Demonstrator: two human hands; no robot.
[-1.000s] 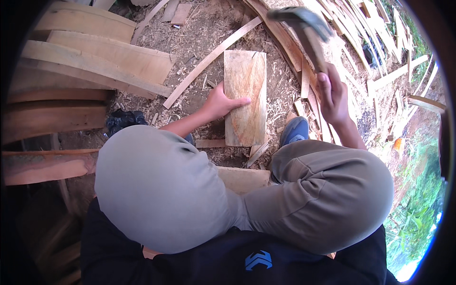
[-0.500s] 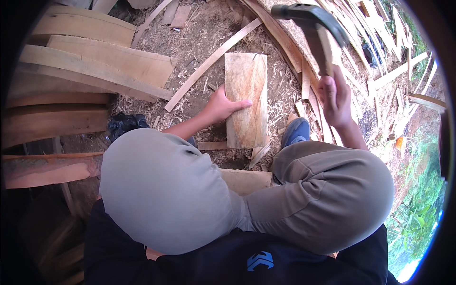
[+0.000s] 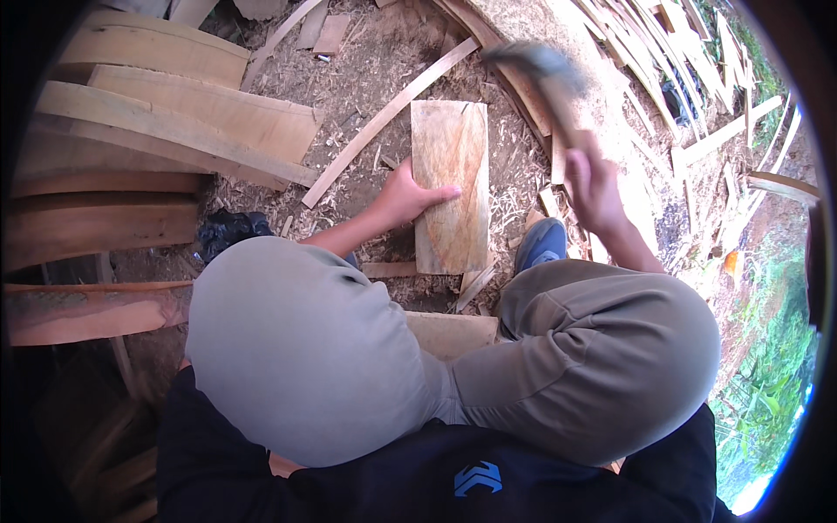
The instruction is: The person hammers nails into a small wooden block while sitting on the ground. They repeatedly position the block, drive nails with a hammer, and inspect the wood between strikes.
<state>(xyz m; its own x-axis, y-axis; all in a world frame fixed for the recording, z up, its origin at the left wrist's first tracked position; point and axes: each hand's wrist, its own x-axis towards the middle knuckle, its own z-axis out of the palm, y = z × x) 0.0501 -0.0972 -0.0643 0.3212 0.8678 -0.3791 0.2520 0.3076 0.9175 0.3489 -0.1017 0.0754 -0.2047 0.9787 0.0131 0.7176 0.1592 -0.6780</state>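
A rectangular wooden board (image 3: 458,231) stands out in front of my knees, its pale grained face toward me. My left hand (image 3: 410,193) grips its left edge, thumb across the face and the other fingers hidden behind. To the right, my right hand (image 3: 595,187) is wrapped round the wooden handle of a claw hammer (image 3: 558,105). The hammer's dark metal head is raised beyond and to the right of the board, smeared by motion and apart from it.
Stacked curved planks (image 3: 183,105) lie at the left, with a black plastic bag (image 3: 231,228) near my knee. A thin curved strip (image 3: 392,118) crosses the shaving-covered ground. Scattered offcuts (image 3: 645,61) lie at the far right. My blue shoe (image 3: 542,244) is right of the board.
My right hand has swung the hammer left and slightly down, toward the board. My left hand and the board have stayed nearly in place.
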